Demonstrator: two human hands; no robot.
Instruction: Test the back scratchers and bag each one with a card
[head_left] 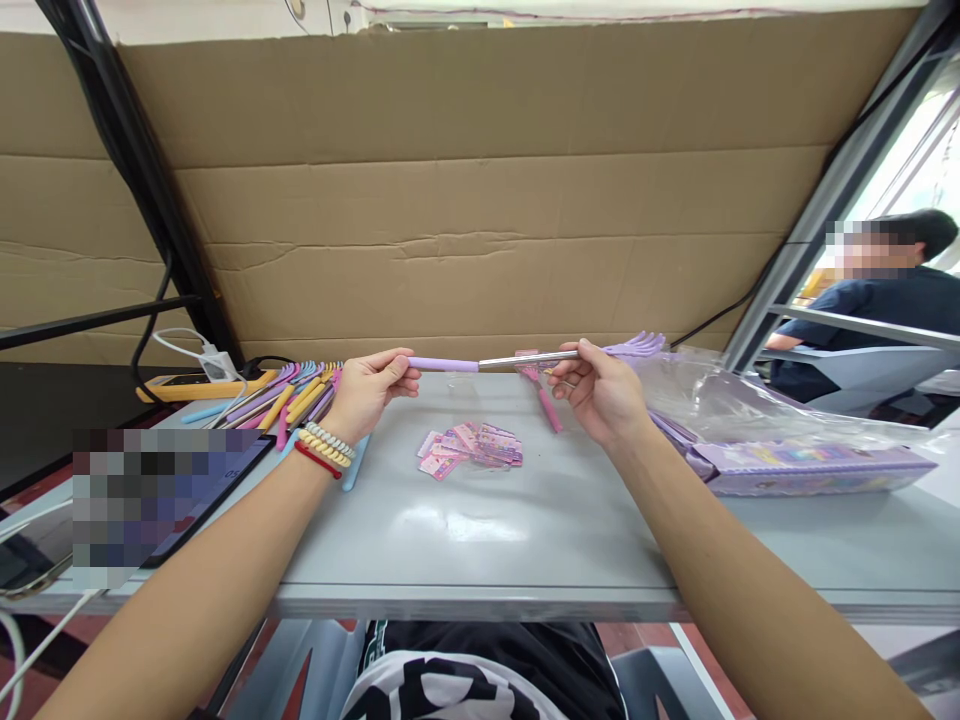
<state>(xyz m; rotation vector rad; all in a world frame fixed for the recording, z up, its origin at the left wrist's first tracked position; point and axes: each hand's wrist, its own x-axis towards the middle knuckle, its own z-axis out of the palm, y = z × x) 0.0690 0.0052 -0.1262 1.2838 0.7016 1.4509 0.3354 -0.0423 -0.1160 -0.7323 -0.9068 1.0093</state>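
Observation:
A telescopic back scratcher stretches level between my two hands above the table, its silver rod drawn out of the lilac handle. My left hand is closed on the handle's end. Fingers of my right hand pinch the rod close to the lilac claw. Below and between them lies a loose pile of small pink printed cards. A pink back scratcher rests on the table beside my right hand. Several colourful back scratchers are heaped to the left, partly hidden behind my left hand.
On the right stands a purple printed box with clear plastic film over it. A tablet, partly blurred out, and a yellow power strip with a white charger lie left. Cardboard walls the back. A seated person is at far right.

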